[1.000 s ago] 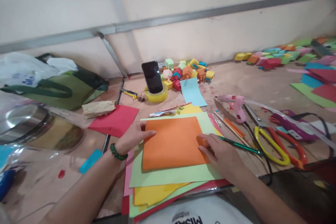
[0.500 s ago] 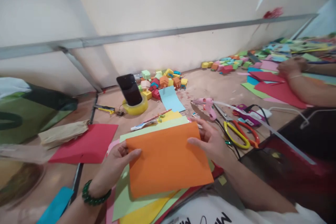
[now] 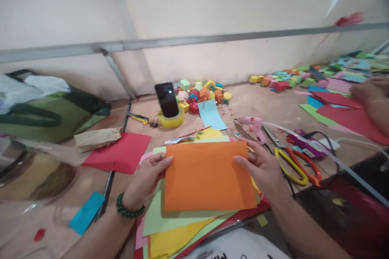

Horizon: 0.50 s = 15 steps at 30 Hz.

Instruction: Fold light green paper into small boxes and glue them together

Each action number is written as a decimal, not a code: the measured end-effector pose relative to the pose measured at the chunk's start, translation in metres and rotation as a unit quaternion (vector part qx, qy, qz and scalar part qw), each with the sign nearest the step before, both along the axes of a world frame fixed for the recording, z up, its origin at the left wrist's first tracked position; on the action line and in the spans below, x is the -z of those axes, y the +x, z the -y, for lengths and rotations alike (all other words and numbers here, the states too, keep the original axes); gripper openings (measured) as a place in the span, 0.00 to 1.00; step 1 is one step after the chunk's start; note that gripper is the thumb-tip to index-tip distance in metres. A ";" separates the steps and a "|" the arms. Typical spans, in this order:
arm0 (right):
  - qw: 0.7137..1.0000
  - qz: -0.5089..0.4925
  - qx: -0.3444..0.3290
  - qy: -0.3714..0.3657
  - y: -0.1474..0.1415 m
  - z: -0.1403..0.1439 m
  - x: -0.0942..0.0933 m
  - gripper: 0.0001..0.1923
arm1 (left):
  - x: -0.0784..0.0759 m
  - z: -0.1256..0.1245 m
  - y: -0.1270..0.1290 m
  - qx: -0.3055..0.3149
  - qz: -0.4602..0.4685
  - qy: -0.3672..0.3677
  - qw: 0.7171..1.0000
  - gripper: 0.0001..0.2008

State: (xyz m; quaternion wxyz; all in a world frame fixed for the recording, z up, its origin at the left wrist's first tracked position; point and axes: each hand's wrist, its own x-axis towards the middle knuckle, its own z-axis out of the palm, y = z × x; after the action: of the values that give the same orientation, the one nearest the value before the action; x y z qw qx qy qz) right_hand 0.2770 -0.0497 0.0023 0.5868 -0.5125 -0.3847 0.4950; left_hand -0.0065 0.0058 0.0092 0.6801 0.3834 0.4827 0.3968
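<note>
Two hands hold one orange sheet (image 3: 208,176) up just above a fanned stack of coloured paper (image 3: 170,226) at the near edge of the table (image 3: 267,101). At nine o'clock a green bag (image 3: 51,115) sits beside a crumpled brown wrapper (image 3: 97,137), with a red sheet (image 3: 120,153) and a small blue strip (image 3: 86,212) nearer the body. The left hand (image 3: 148,176), a green bead bracelet (image 3: 129,210) on its wrist, pinches the sheet's left edge — thumb on the front face, the other fingers tucked behind. At twelve o'clock a phone (image 3: 167,99) leans in a yellow tape roll (image 3: 172,119), with small coloured paper cubes (image 3: 202,93) and a light blue sheet (image 3: 211,115) close by. The right hand (image 3: 264,168) grips the right edge the same way, thumb in front, fingers curled behind. At two o'clock lie a pink glue gun (image 3: 252,123) and yellow and orange scissors (image 3: 293,162); at three o'clock another person's hand (image 3: 372,97) rests on red paper, blurred. Judging by the grip, the sheet handles best with both pinches kept level and light — paper this thin probably creases if the thumbs press hard or the hands pull unevenly.
</note>
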 end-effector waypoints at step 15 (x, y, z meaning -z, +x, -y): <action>0.998 0.045 0.035 -0.005 -0.006 -0.006 -0.007 0.32 | -0.020 0.008 0.009 -0.061 -0.022 0.019 0.998 0.19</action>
State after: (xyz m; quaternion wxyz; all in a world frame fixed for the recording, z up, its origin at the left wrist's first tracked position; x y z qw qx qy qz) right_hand 0.2713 -0.0436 0.0097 0.5834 -0.5501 -0.3899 0.4528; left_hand 0.0027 -0.0024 0.0289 0.6361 0.3748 0.5124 0.4385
